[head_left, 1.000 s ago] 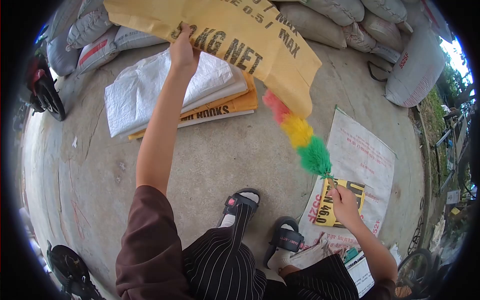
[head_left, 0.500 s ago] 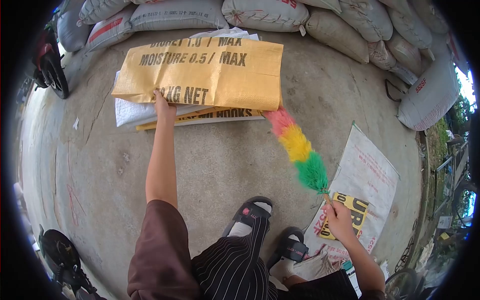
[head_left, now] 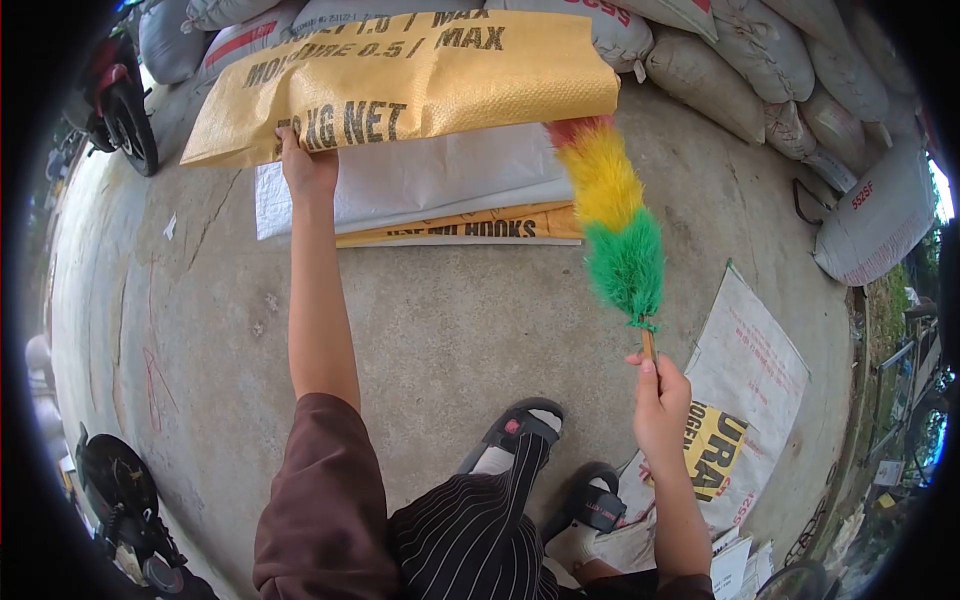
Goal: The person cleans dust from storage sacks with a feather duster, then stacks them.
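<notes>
My left hand (head_left: 311, 166) grips the near edge of a yellow woven sack (head_left: 450, 85), printed "50 KG NET", and holds it raised. My right hand (head_left: 662, 402) is closed round the wooden handle of a feather duster (head_left: 627, 265) with pink, yellow and green bands. The duster's pink tip goes under the right end of the lifted sack, where part of it is hidden. Below the sack lies a pile of folded sacks: a white one (head_left: 450, 175) on top and a yellow one (head_left: 480, 226) marked "USE NO HOOKS".
Stuffed sacks (head_left: 735, 50) are stacked along the back, and one more full sack (head_left: 873, 215) stands at the right. A flat white sack (head_left: 748, 345) lies on the concrete floor (head_left: 450, 320) by my feet. Motorbikes stand at far left (head_left: 125, 110) and lower left (head_left: 125, 500).
My left hand has raised the yellow sack farther up, baring more of the white sack beneath. The duster has swung more upright, with my right hand moving up.
</notes>
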`<state>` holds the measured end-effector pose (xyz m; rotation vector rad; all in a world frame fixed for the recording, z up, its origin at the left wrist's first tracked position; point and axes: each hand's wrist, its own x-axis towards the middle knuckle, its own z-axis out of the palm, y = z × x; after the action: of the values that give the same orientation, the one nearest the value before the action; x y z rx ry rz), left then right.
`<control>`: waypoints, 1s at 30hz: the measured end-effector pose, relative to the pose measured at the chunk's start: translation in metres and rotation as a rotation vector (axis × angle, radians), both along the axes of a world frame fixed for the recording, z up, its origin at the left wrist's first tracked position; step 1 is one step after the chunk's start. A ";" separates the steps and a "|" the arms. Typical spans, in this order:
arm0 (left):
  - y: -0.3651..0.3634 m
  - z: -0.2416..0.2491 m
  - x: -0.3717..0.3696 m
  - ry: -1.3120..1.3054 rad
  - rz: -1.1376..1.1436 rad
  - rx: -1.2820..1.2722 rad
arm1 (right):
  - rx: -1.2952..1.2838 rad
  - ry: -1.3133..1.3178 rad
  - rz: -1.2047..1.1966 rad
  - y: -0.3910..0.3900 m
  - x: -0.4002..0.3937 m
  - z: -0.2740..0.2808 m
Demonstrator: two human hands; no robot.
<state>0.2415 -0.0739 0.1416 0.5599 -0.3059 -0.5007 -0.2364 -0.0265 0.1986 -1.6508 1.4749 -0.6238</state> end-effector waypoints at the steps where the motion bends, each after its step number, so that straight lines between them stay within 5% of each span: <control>1: 0.004 -0.013 0.006 -0.002 0.008 -0.004 | 0.010 0.003 0.013 -0.004 0.000 -0.002; 6: 0.014 -0.120 0.033 0.167 -0.109 0.273 | 0.090 -0.110 -0.194 -0.005 -0.025 -0.045; 8: 0.014 -0.145 0.031 0.265 -0.108 0.597 | 0.052 -0.117 -0.296 0.000 -0.026 -0.050; 11: 0.010 -0.147 0.019 0.286 -0.105 0.600 | 0.006 -0.283 -0.375 0.003 -0.006 -0.043; 15: 0.008 -0.155 0.017 0.264 -0.162 0.715 | -0.396 -0.105 -0.021 -0.016 0.058 -0.047; 22: -0.003 -0.137 -0.010 0.248 -0.240 0.701 | -0.218 0.253 0.039 -0.120 0.153 -0.134; 25: -0.005 -0.144 -0.012 0.322 -0.085 0.574 | -0.375 -0.043 -0.038 -0.119 0.149 -0.112; 27: -0.014 -0.142 -0.010 0.342 -0.137 0.927 | -0.471 -0.103 -0.096 -0.112 0.147 -0.115; 30: -0.010 -0.143 -0.003 0.262 -0.355 1.004 | -0.299 0.112 -0.063 -0.119 0.121 -0.130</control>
<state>0.2389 -0.0835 -0.0014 1.4085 0.1326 -1.0706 -0.1155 -0.1455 0.0683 -1.8979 1.5786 -0.8309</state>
